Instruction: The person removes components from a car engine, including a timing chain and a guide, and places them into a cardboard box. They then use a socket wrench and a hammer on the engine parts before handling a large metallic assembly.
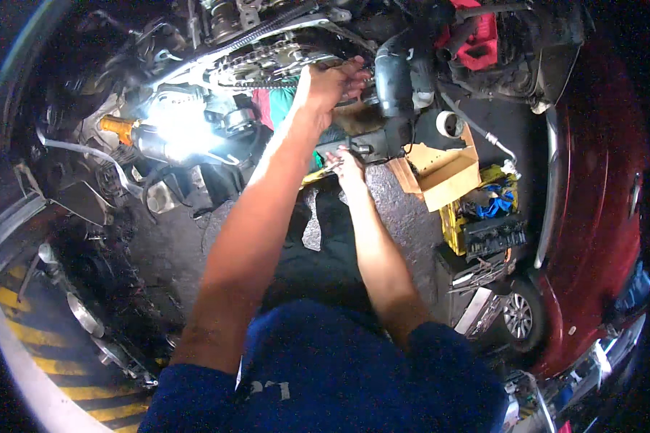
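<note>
- My right hand (347,164), half-curled (its hold I can't tell), could slip if greasy.
- My left hand (336,83), loosely bent, grip unclear, could scrape if jerked.
- The chain (256,55), left of it, might pinch me if turned.

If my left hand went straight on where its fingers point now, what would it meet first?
Probably the thick dark pipe, just to the right of your left hand; a single view leaves the depth between them unclear.
</note>
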Motion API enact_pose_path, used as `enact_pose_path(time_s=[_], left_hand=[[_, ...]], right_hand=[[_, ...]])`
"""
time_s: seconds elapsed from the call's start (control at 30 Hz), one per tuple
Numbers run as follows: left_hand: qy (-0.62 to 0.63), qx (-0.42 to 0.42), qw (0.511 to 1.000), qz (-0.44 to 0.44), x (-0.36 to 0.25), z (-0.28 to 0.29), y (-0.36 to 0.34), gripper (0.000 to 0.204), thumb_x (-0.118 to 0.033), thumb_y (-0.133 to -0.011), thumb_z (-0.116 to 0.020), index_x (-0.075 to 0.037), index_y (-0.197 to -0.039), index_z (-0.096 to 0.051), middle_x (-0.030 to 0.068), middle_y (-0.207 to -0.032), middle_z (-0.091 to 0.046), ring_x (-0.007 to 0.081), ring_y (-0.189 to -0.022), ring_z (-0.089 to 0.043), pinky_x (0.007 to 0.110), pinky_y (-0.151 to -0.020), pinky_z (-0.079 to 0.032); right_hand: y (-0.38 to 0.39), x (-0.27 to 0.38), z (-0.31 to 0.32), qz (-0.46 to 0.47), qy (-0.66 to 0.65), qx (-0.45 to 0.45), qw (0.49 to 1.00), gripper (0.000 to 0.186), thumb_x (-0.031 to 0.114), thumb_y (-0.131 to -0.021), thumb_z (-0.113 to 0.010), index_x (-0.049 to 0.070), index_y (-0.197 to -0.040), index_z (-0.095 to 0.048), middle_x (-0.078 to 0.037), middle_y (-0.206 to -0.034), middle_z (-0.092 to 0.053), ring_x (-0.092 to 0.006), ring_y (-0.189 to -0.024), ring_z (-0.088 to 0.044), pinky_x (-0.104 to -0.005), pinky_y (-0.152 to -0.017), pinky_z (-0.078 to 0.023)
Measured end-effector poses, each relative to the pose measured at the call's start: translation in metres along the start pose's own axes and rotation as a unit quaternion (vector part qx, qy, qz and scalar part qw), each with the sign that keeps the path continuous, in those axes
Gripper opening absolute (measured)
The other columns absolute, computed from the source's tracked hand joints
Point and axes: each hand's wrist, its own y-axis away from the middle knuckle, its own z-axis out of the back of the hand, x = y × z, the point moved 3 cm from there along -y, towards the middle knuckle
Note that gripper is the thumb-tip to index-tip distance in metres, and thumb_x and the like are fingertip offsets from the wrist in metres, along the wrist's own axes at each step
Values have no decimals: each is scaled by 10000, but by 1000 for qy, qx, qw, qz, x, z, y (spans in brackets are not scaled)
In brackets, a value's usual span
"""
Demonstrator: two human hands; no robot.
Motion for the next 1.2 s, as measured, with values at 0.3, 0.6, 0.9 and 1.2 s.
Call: enact_pose_path(time_s=[0.3,0.6,0.9,1.2], left_hand=[[-395,-80,889,-216,-13,-9,4,456,-437,-837,-730,15,-898,-712,168,-821,-717,286,-757,-697,387,-756,-522],[-397,-146,860,-286,4,8,10,409,-364,-823,-761,-5,-1004,-684,189,-876,-710,342,-831,-700,408,-733,-527],[-352,-152,889,-249,6,-2,24,274,-251,-842,-753,-17,-945,-656,144,-867,-704,295,-778,-693,369,-695,-507],[-483,-154,802,-315,-33,-8,65,394,-166,-878,-674,-4,-1230,-602,204,-965,-689,330,-820,-672,402,-780,-513]], right_hand=[[-87,-106,44,15,58,-100,993,346,91,-894,-596,68,-1231,-526,-65,-1073,-636,-279,-790,-697,-385,-596,-568],[-79,-91,40,59,556,-189,807,494,248,-831,-680,-45,-1210,-561,-289,-1248,-581,-408,-1226,-527,-460,-1047,-411],[-35,-46,8,262,651,-365,612,474,171,-854,-643,-39,-1259,-515,-239,-1129,-635,-361,-968,-656,-459,-878,-535],[105,137,-160,297,2,104,949,158,107,-965,-522,-6,-1038,-604,-88,-814,-689,-165,-596,-642,-282,-531,-542]])
